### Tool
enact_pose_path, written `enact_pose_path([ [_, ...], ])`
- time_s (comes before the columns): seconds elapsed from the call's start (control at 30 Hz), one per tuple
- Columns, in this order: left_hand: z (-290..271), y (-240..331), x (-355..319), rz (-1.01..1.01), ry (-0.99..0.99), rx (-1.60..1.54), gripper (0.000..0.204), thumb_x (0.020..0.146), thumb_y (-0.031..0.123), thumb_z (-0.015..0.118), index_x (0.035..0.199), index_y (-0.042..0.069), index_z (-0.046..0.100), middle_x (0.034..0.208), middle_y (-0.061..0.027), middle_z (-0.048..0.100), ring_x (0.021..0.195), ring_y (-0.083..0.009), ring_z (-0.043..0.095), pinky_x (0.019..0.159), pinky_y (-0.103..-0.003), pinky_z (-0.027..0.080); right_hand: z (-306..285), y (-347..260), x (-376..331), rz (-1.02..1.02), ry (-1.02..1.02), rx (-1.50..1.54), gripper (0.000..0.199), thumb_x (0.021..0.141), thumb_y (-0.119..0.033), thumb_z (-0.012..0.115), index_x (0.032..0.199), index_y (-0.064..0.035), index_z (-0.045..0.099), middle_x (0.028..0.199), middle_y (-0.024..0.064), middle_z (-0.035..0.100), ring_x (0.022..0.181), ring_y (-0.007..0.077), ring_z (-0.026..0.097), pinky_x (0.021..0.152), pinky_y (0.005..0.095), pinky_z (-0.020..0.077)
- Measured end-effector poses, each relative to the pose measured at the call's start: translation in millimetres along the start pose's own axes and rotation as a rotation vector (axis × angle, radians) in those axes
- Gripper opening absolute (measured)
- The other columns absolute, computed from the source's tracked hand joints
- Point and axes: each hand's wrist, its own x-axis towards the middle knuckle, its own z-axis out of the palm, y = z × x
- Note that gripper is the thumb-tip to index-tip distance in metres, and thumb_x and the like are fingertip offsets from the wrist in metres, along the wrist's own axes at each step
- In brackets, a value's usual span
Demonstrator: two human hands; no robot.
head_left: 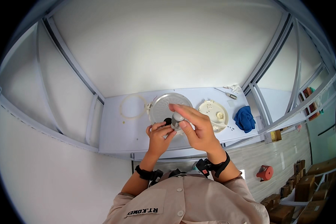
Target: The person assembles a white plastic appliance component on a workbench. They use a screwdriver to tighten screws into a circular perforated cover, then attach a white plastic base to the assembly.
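Two bare hands worked close together over the near side of a round metal part. The right hand (198, 128) had its thumb and fingers bent around a grey tool (179, 117), with a small gap between thumb and pointing finger. The left hand (158, 141) was half curled, with its fingertips close by the tool's lower part. I could not tell if they pinched it, touched it or held some small thing.

The tool was between the hands, just left of the right palm and a bit right of and ahead of the left fingertips. It stood close to upright, with its fat end facing up at the head. Its low end was hidden, so I could not see what it met. The right hand was nearer, as it had hold of it.

Just ahead of the left fingertips was a black piece (168, 121). Past it spread the silver round part (167, 101). To the right sat a cream round part (204, 110), then a blue cloth (245, 118). Farther up on the right lay a screwdriver (230, 95) by some white crumpled paper (235, 88). Off to the left lay a pale ring (121, 107) on the white table (114, 140).
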Motion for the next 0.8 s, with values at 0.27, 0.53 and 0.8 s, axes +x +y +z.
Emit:
enact_pose_path([
  [0.27,1,2,4,-0.029,-0.021,-0.022,0.015,0.084,0.027,0.086,0.093,0.016,0.082,0.103,0.0075,0.081,0.123,-0.0186,0.058,0.11,-0.051,0.026,7,-6,-1,-0.069,0.175,-0.235,0.048,0.09,-0.012,0.082,0.134,0.001,0.069,0.114,0.0146,0.068,0.099,0.0286,0.067,0.091,0.038,0.0548],
  [0.53,-4,7,4,-0.009,-0.022,-0.022,0.018,0.082,0.027,0.087,0.096,0.016,0.083,0.11,0.0075,0.08,0.12,-0.0189,0.059,0.109,-0.05,0.026,-4,8,-2,-0.046,0.117,-0.247,0.05,0.085,-0.006,0.084,0.133,-0.0025,0.071,0.119,0.0159,0.065,0.102,0.0293,0.066,0.084,0.0369,0.0553],
  [0.8,-3,4,4,-0.015,-0.024,-0.007,0.019,0.082,0.028,0.087,0.097,0.016,0.083,0.11,0.0084,0.08,0.121,-0.0189,0.059,0.109,-0.05,0.027,5,-2,8,-0.05,0.076,-0.162,0.056,0.081,-0.013,0.09,0.132,-0.0008,0.071,0.12,0.0133,0.063,0.102,0.0245,0.065,0.086,0.0339,0.0547],
])
